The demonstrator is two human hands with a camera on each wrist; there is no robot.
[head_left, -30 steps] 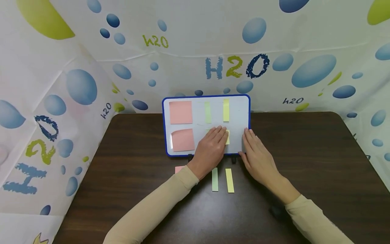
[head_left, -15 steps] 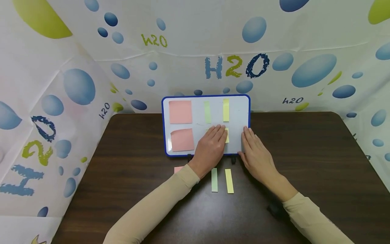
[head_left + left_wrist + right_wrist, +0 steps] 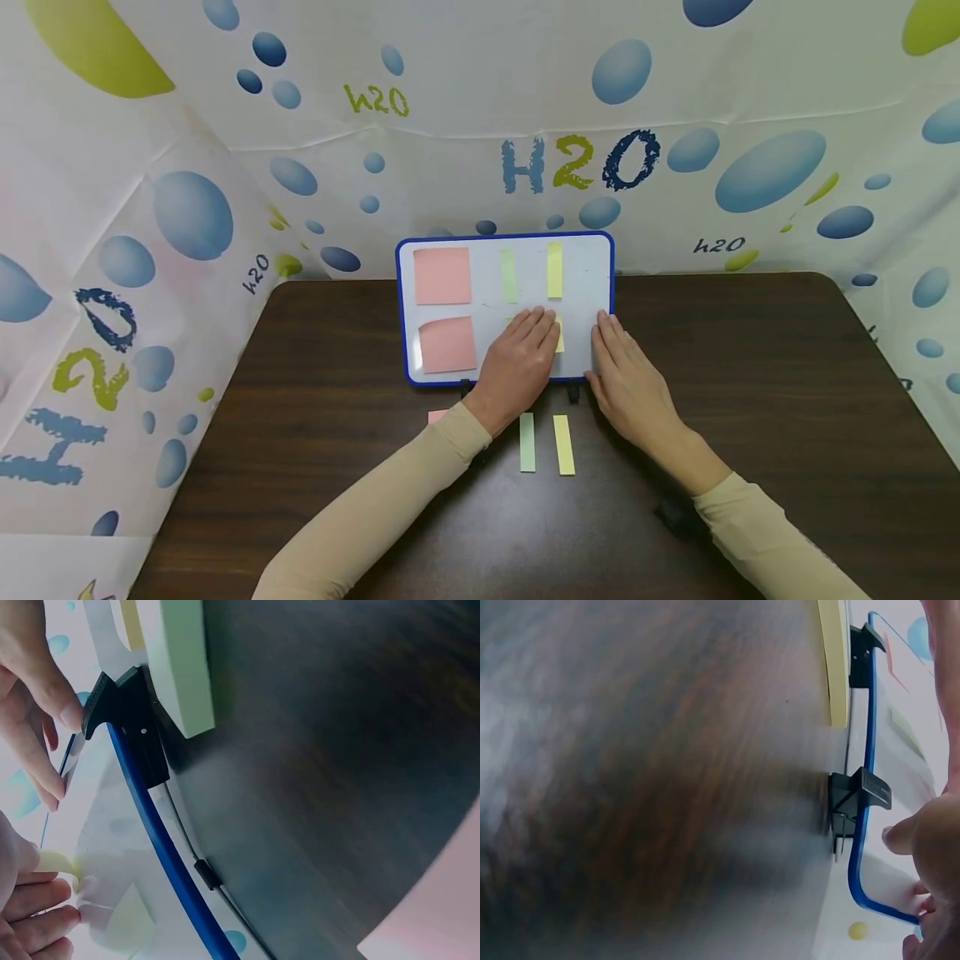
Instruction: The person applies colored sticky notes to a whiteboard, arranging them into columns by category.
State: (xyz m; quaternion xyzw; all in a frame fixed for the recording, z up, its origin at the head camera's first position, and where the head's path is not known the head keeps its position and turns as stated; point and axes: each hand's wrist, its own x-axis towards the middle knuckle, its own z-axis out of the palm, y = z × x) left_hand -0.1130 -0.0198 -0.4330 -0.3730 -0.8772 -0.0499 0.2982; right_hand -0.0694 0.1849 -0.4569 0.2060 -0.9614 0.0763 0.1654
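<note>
A blue-framed whiteboard (image 3: 513,312) stands tilted on a black stand at the table's back edge. My left hand (image 3: 519,358) presses flat fingers over the lower yellow sticky strip (image 3: 559,335), partly covering it; a lower green strip (image 3: 131,922) lies mostly hidden under that hand. My right hand (image 3: 633,379) rests with straight fingers along the board's right edge, thumb near the bottom corner. Higher on the board are a green strip (image 3: 509,276) and a yellow strip (image 3: 554,270). Two pink sticky notes, the upper one (image 3: 442,276) and the lower one (image 3: 447,344), fill the left side.
On the dark table (image 3: 322,400) before the board lie a green strip pad (image 3: 528,442), a yellow strip pad (image 3: 564,445) and a pink pad (image 3: 437,416), mostly behind the left forearm. Black stand clips (image 3: 862,795) grip the board's lower edge. A patterned cloth (image 3: 450,100) hangs behind.
Both hands keep their places on the board. The whole head view shifts slightly left.
</note>
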